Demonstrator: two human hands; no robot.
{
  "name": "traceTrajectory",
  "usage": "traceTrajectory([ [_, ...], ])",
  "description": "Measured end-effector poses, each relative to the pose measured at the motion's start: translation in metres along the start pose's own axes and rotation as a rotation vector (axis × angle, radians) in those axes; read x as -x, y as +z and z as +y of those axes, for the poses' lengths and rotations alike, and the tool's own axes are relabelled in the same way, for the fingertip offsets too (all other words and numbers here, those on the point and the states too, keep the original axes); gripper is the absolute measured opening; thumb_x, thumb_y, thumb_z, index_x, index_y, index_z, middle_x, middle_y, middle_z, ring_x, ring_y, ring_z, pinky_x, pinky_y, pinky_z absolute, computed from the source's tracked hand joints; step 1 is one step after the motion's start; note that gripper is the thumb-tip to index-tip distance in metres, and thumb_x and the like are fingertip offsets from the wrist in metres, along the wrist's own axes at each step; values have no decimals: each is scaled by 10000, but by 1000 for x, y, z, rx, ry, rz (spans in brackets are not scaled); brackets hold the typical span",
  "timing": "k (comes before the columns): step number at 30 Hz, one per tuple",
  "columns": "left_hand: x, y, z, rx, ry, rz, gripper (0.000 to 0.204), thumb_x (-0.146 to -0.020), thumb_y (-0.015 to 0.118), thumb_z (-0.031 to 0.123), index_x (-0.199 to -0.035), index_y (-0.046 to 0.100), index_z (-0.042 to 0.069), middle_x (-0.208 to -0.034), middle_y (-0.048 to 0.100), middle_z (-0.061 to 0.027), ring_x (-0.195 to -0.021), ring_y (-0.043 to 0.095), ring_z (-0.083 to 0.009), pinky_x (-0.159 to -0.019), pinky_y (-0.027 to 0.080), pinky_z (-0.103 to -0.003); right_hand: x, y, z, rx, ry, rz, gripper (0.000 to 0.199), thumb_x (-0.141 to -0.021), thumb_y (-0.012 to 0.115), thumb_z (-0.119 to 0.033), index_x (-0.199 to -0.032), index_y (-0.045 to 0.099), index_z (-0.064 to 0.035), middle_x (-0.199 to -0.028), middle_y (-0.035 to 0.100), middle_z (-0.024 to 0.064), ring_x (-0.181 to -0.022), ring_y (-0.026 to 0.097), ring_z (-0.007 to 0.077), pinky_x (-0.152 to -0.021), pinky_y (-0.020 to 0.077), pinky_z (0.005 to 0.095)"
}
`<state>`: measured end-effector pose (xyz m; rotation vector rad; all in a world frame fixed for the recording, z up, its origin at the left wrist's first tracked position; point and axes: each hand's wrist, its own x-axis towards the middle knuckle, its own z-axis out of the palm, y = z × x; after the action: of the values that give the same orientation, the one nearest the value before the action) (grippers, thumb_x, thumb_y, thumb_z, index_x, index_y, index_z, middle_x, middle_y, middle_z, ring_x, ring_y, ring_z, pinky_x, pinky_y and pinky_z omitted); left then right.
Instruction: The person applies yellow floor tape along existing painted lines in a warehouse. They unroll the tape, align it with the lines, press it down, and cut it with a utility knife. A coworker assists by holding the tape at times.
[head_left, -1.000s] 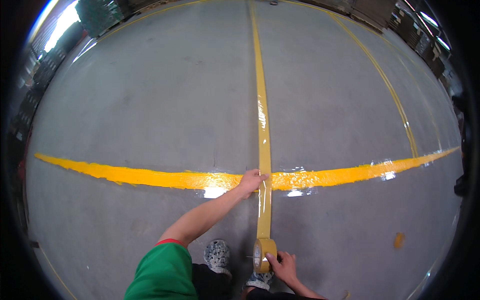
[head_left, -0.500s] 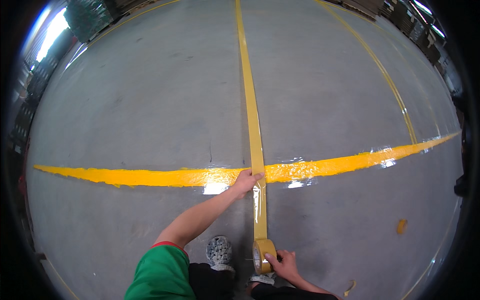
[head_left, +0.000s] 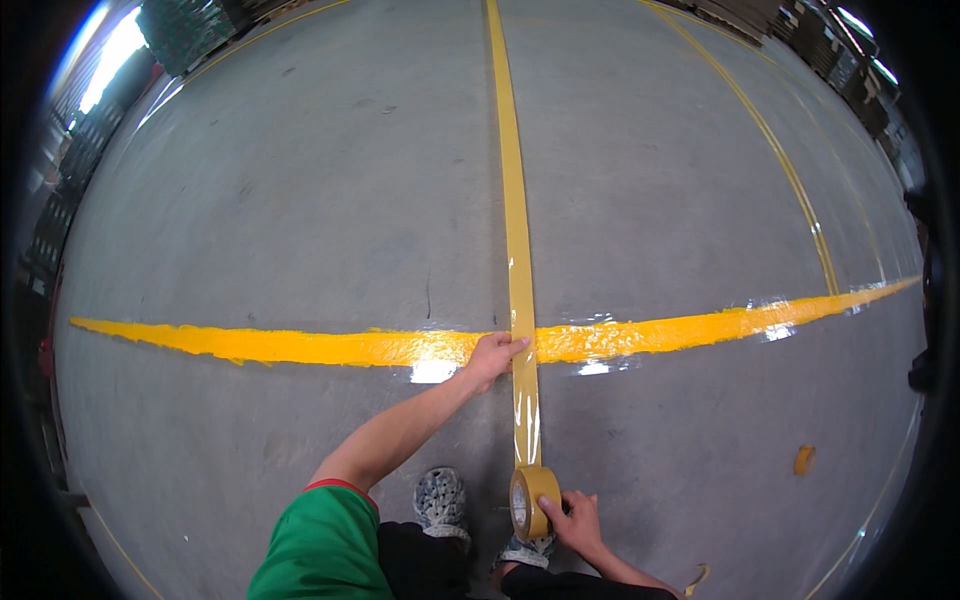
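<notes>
A roll of tan-yellow packing tape is gripped from its right side by my right hand, thumb on the outer face. From the roll a long tape strip runs away from me, crossing over a wide yellow painted stripe. My left hand pinches the strip where it crosses the stripe, with the thumb on top and the fingers hidden beneath. Between my hands the tape is taut and shiny. How far the strip stands off the floor is hard to judge.
The grey floor carries thinner yellow lines at the right. A small curled tape piece lies at the right, another scrap near my right forearm. My patterned shoes stand below the stripe. Stacked goods line the far left.
The tape roll and my right hand have shifted slightly up and to the right in the picture. The strip's far end also sits farther right. My left hand keeps its pinch.
</notes>
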<state>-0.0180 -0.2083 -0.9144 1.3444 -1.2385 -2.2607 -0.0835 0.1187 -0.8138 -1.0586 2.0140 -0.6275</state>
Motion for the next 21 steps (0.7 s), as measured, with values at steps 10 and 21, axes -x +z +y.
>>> traceTrajectory([
  [10, 15, -3, -6, -45, -79, -22, 385, -958, 692, 303, -1153, 629, -23, -1050, 679, -87, -959, 656, -172, -830, 555, -339, -10, 2, 1, 26, -4, 3, 540, -891, 652, -537, -826, 721, -5, -715, 622, 174, -717, 545, 316, -783, 354, 402],
  [21, 22, -2, -11, -135, -76, -56, 272, -959, 696, 287, -1027, 661, 27, -946, 683, -46, -847, 650, -116, -753, 549, -298, -16, 2, 1, 40, 16, -59, 557, -898, 634, -551, -820, 724, -8, -719, 634, 185, -728, 565, 328, -792, 360, 407],
])
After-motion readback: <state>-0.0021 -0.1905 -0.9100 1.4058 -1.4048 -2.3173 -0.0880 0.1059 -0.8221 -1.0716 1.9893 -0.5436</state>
